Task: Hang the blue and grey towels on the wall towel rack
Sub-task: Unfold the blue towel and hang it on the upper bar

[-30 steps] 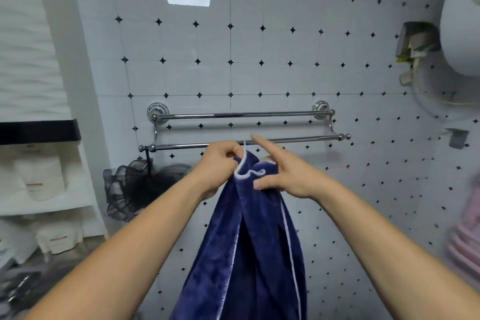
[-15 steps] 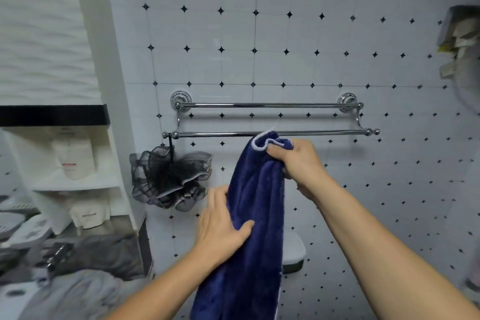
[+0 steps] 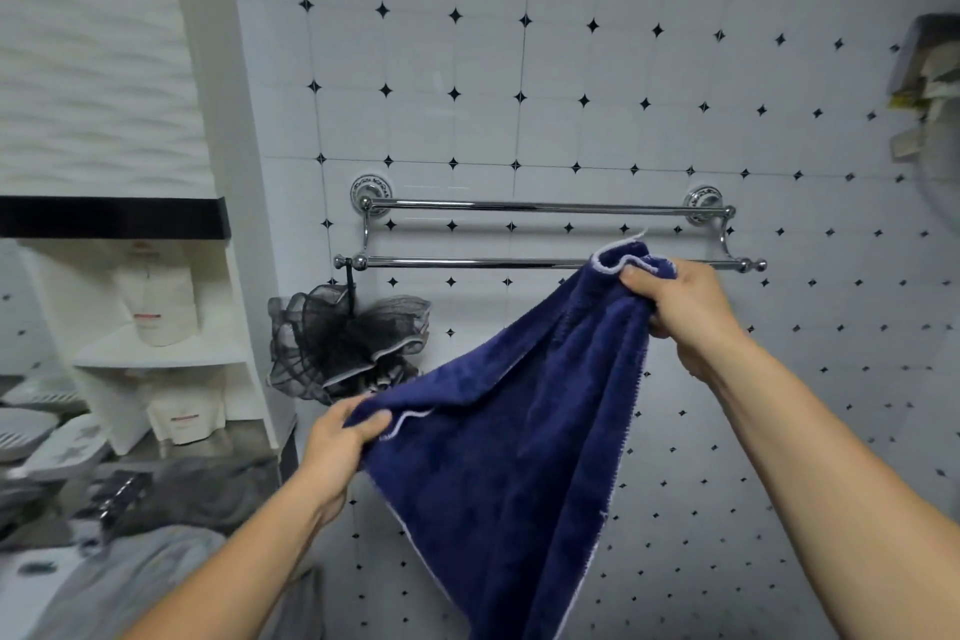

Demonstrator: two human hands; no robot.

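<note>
While both hands' fingers clamp blue towel [image 3: 524, 431] | top edge slants up-right

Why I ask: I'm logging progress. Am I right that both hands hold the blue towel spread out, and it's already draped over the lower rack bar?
Not quite. The head view shows the blue towel held by the left hand and right hand, but it is not draped over the lower rack bar; only its raised corner sits in front of the bar.
</note>
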